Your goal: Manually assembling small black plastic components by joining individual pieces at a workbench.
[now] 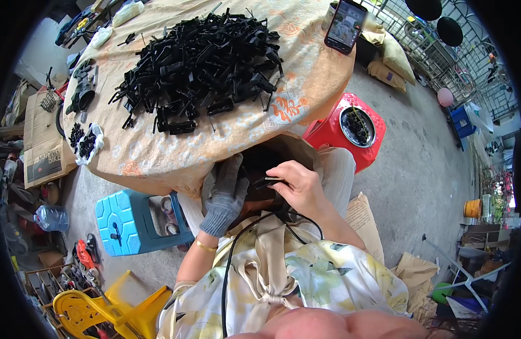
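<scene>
A grey knitted glove covers my left hand [226, 189], which is at the table's near edge with its fingers stretched out and nothing visible in them. Close by on the right, my bare right hand [299, 183] pinches a small black plastic part [266, 181] between thumb and fingers. The part is mostly dark against the shadow below the table edge, so its full shape is hidden. On the tabletop beyond both hands lies a large heap of black plastic parts [206, 62], slender and clip-like.
A patterned cloth covers the round table [130, 147]. On it are a phone [346, 25] and a white bag of small black pieces [92, 144]. Around it stand a blue stool [122, 222], a red stool with a metal bowl [357, 125] and a yellow chair [124, 308].
</scene>
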The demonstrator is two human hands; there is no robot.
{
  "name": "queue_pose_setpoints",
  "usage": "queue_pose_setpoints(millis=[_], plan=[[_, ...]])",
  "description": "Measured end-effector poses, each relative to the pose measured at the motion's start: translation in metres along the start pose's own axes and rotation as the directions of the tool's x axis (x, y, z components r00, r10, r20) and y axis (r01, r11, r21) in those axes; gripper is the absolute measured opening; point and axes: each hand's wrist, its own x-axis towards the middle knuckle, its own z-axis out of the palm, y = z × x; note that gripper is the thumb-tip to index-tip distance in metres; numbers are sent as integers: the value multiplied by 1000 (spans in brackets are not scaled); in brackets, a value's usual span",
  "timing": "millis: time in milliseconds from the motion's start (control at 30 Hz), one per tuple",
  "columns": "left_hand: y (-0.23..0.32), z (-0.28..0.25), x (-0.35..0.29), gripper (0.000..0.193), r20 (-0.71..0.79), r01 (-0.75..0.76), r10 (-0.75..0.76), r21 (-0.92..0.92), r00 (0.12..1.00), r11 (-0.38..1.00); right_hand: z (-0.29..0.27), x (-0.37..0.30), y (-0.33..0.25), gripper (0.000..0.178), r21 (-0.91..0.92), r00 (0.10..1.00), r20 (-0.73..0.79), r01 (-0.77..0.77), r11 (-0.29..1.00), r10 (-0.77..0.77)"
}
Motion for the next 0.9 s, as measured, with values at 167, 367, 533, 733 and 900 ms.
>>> queue_pose_setpoints(millis=[167,367,533,733,900], plan=[[-1,-18,-14,56,424,448,187,-887,886,-112,-3,-1,0,29,-2,993,93,78,997,-78],[8,-36,-11,79,597,639,245,-651,764,-410,0,3,0,30,8,937,189,298,955,-294],[8,-35,-9,85,524,638,364,-623,770,-453,-4,8,-5,30,-12,879,298,393,920,-372],[9,-23,-13,86,537,649,364,-621,761,-441,-1,3,-5,33,1,861,338,403,915,-380],[7,-22,-20,74,584,668,326,-624,743,-405,-3,3,-15,36,32,899,361,253,967,-247]])
